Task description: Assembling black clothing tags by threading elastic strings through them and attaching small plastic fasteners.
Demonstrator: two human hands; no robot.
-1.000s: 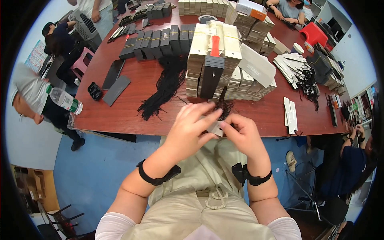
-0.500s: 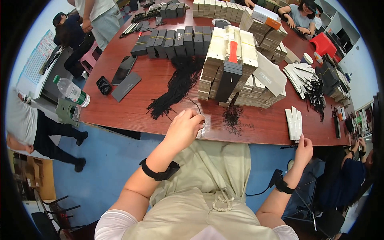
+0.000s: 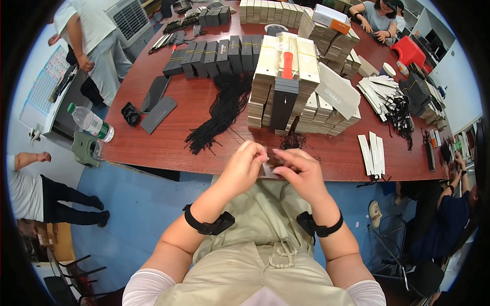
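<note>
My left hand (image 3: 244, 166) is closed in a pinch just over the table's front edge. A thin dark line, seemingly a black cord, runs up from its fingers toward a bundle of black cords (image 3: 219, 112). Just to its right is my right hand (image 3: 304, 172), thumb and fingers apart, with nothing visible between them. Behind the right hand lies a pile of short black threads (image 3: 293, 141). Several narrow white tags (image 3: 371, 153), with black cords at their near ends, lie fanned at the right edge of the table.
Tall stacks of pale tags (image 3: 263, 71) stand in the middle, a black block (image 3: 284, 107) in front. Banded black stacks (image 3: 210, 58), a phone-like slab (image 3: 154, 94) and a bottle (image 3: 92, 122) are on the left. More corded tags (image 3: 380, 94) lie right. Co-workers sit and stand around.
My right hand has left the white tags and come left beside my left hand. The tags now lie let go. At the left, standing people have shifted.
</note>
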